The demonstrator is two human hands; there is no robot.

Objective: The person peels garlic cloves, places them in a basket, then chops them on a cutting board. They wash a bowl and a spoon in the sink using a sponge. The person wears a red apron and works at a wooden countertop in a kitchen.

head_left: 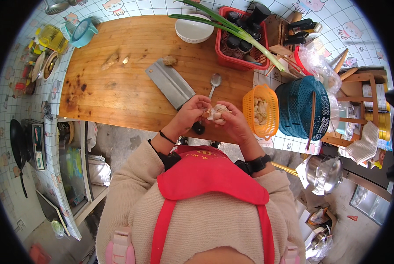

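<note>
My left hand (190, 113) and my right hand (234, 122) grip a garlic bulb (220, 113) with papery skin above the table's front edge, their fingers curled around it. Beneath them, a wide cleaver (165, 82) lies diagonally on the wooden table (109, 92), its handle partly hidden by my hands. A metal spoon (215, 81) is just beyond the bulb. A knobbly brown ginger piece (169, 60) rests at the cleaver's top. A small pale clove (125, 60) lies farther left. A yellow basket (260, 112) of garlic stands right beside my right hand.
At the back are a white bowl (194, 31), long green onion (258, 46) and red basket (228, 57) of jars. A blue strainer (300, 114) stands right, above a steel pot (324, 174). A teal pitcher (80, 33) and black pan (19, 145) are left.
</note>
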